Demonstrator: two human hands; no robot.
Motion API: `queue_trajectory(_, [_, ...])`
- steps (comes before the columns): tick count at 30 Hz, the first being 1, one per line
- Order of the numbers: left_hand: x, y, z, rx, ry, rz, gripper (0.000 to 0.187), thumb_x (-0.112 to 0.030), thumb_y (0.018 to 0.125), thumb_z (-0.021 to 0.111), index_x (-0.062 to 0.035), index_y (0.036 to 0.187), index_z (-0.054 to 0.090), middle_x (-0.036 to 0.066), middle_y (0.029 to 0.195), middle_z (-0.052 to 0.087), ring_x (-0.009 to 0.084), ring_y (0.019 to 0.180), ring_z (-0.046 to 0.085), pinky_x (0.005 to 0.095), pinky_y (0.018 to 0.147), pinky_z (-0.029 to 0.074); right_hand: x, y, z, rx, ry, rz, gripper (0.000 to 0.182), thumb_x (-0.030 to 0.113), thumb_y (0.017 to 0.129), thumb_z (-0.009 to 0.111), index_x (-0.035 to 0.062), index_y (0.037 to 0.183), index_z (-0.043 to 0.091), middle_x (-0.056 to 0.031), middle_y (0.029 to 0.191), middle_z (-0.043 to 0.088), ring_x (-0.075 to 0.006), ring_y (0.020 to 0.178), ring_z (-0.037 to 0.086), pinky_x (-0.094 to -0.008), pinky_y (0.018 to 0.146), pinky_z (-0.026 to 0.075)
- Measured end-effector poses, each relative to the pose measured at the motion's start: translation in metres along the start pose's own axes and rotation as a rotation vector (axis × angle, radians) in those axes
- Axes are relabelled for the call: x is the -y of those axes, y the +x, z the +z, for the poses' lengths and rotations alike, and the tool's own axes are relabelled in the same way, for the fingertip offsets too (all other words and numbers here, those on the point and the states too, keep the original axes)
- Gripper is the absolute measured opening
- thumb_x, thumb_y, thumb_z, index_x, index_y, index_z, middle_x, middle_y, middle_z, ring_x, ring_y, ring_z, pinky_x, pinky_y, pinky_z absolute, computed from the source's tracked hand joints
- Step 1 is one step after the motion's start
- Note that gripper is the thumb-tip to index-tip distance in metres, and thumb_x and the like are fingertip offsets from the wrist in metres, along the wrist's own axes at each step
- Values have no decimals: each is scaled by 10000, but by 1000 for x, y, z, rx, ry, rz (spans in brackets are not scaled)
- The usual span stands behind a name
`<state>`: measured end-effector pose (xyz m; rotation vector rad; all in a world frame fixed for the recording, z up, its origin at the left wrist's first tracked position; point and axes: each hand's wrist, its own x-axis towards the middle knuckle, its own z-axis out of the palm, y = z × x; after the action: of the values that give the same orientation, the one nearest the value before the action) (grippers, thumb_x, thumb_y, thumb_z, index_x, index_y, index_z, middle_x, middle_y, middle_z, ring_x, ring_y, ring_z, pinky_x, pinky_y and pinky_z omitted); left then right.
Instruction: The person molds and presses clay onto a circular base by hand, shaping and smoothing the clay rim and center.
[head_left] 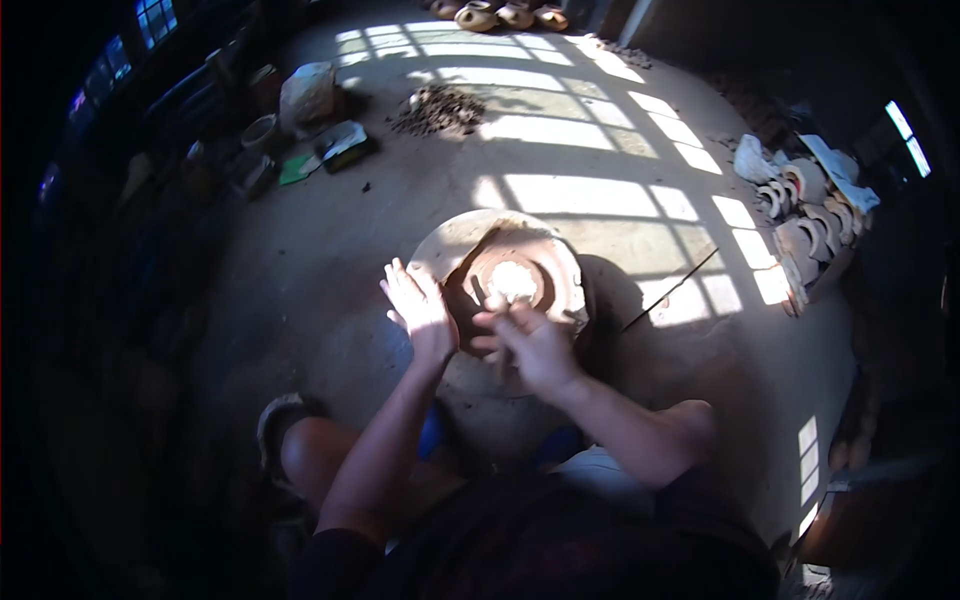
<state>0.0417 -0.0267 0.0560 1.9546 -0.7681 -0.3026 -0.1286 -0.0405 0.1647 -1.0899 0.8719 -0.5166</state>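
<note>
A round potter's wheel (437, 240) stands low before me, between my legs. On it lies a ring of brown wet clay (548, 262) around a brightly sunlit middle. My left hand (420, 308) is at the wheel's left side, palm turned inward and fingers stretched out, its heel right by the clay's edge. Over the near part of the wheel hangs my right hand (528, 345), its fingers apart and slightly blurred by motion. The fingertips overlap the clay's near side, and part of the clay is hidden behind this hand.
A thin dark stick (672, 290) lies on the floor right of the wheel. Curved clay pieces (815, 230) are stacked at the far right. Clay lumps (438, 110) form a heap beyond the wheel; a pale sack (307, 98) stands left of it. Round pots (478, 16) line the back.
</note>
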Motion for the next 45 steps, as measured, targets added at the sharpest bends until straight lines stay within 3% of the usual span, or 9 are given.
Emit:
queue_trajectory(2, [77, 15, 24, 139, 373, 262, 597, -329, 1101, 371, -40, 1609, 249, 293, 1666, 168, 483, 1544, 173, 685, 1171, 225, 9, 19, -38, -112, -444, -36, 260, 68, 1014, 592, -78, 1219, 655, -122, 1084, 765, -133, 737, 711, -269, 623, 564])
queue_trajectory(4, [121, 11, 46, 180, 213, 419, 554, -257, 1089, 372, -41, 1592, 289, 313, 1633, 230, 503, 1481, 310, 652, 1173, 268, -10, 51, -88, -229, -300, -157, 422, 114, 922, 747, -85, 1283, 658, -29, 809, 706, -45, 633, 579, -229, 548, 459])
queue_trajectory(12, [58, -22, 18, 226, 276, 316, 382, -235, 1083, 357, -65, 1393, 500, 280, 1287, 504, 457, 1175, 550, 538, 1018, 401, 8, 88, -131, -353, -1028, -182, 312, 338, 912, 737, 69, 1057, 803, -192, 919, 759, -271, 820, 740, -382, 781, 566])
queue_trajectory(19, [5, -46, -13, 273, -76, -161, 653, -506, 1020, 508, 143, 1093, 534, 362, 970, 646, 536, 967, 631, 573, 883, 477, 8, 108, -126, -272, -1207, -216, 360, 390, 873, 743, 80, 1046, 808, -205, 976, 760, -363, 978, 733, -437, 908, 563])
queue_trajectory(29, [-27, -39, -52, 787, 437, -33, 749, -654, 1027, 400, 32, 1194, 648, 298, 1293, 621, 477, 1213, 593, 523, 1029, 463, 17, 158, -123, -152, -1158, -181, 255, 321, 838, 736, 103, 948, 812, -155, 907, 767, -315, 868, 740, -414, 825, 571])
queue_trajectory(33, [-11, -23, -50, 514, 746, 175, 763, -644, 996, 465, 3, 1363, 637, 309, 1478, 517, 400, 1481, 390, 552, 1157, 351, 22, 155, -118, -71, -1227, -253, 222, 299, 841, 727, 103, 895, 817, -154, 855, 759, -311, 829, 735, -413, 801, 568])
queue_trajectory(40, [-35, -18, -49, 1091, 732, -68, 819, -618, 961, 555, 54, 1429, 549, 374, 1466, 496, 511, 1434, 416, 489, 1155, 396, 15, 170, -130, -33, -1051, -134, 203, 246, 823, 789, 69, 918, 815, -133, 855, 767, -260, 821, 740, -381, 770, 568])
queue_trajectory(43, [-27, -49, -43, 827, 927, 199, 793, -605, 920, 631, 76, 1325, 609, 336, 1320, 632, 460, 1335, 552, 475, 1105, 433, 13, 170, -124, -61, -1106, -175, 186, 251, 816, 796, 77, 876, 823, -112, 843, 779, -230, 812, 749, -368, 770, 571])
queue_trajectory(45, [-32, -51, -44, 976, 937, 188, 818, -630, 897, 642, 58, 1338, 607, 287, 1302, 661, 413, 1310, 587, 472, 1089, 449, 17, 161, -115, -80, -1215, -255, 169, 225, 802, 807, 74, 878, 823, -109, 846, 782, -212, 810, 750, -355, 759, 570])
